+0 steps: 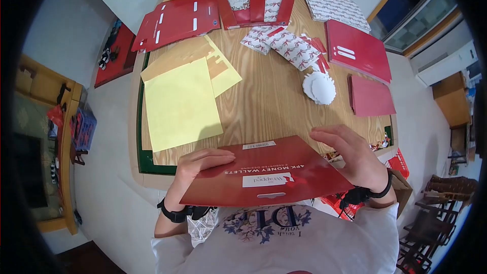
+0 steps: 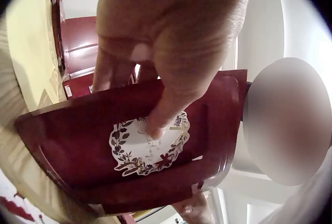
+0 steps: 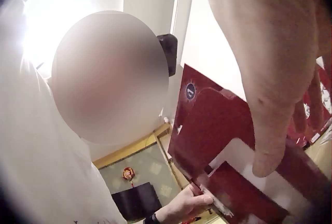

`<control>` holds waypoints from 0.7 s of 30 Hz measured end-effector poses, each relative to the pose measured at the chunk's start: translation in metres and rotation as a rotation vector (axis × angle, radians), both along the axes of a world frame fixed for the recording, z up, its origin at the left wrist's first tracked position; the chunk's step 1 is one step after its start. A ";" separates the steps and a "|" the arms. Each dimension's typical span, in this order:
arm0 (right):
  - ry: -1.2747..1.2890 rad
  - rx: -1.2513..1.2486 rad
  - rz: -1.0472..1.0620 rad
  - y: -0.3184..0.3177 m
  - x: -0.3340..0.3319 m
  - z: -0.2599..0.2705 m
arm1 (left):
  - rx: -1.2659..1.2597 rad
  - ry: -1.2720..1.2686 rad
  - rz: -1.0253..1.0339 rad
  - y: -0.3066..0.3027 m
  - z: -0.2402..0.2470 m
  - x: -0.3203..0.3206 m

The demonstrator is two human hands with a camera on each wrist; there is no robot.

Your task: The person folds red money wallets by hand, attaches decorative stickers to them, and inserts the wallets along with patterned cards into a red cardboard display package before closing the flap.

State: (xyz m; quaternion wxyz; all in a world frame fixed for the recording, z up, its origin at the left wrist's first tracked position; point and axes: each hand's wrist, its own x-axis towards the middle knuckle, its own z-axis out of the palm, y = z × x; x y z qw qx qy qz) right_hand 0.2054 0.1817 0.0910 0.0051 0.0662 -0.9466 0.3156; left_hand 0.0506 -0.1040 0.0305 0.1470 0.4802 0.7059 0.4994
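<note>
A red printed package (image 1: 304, 172) with white lettering is tilted upright at the table's front edge, before the person's chest. The left hand (image 1: 205, 165) grips its left side; in the left wrist view the left hand (image 2: 171, 32) has its thumb on a round floral tag (image 2: 148, 149) on the package's inner face. At the package's right side is the right hand (image 1: 350, 157), fingers extended past the upper edge. The right wrist view has the right hand (image 3: 275, 79) with its thumb extended over the package (image 3: 202, 125); whether it touches is unclear.
Yellow sheets (image 1: 182, 104) lie on the table's left, with red flat packages (image 1: 177, 20) behind. A red display box (image 1: 256, 0) stands at the back. Patterned envelopes (image 1: 294, 48), white scalloped tags (image 1: 319, 89) and red stacks (image 1: 357, 50) lie centre and right.
</note>
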 end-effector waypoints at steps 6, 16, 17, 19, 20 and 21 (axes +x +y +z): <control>0.029 -0.094 0.037 -0.006 -0.008 -0.017 | -0.010 -0.163 -0.009 -0.004 -0.004 -0.005; 0.488 -0.188 -0.271 -0.020 0.022 -0.032 | -0.007 -0.390 0.232 -0.001 -0.006 0.013; 0.491 -0.294 -0.114 -0.021 0.025 -0.040 | -0.001 -0.441 0.313 0.002 -0.006 0.016; 0.463 -0.247 -0.037 -0.047 0.004 -0.027 | 0.082 -0.317 0.248 0.007 0.005 0.015; 0.456 -0.252 -0.107 -0.057 -0.003 -0.023 | 0.137 -0.242 0.194 0.009 0.006 0.014; 0.500 -0.241 -0.117 -0.061 -0.007 -0.024 | 0.194 -0.169 0.139 0.012 0.008 0.014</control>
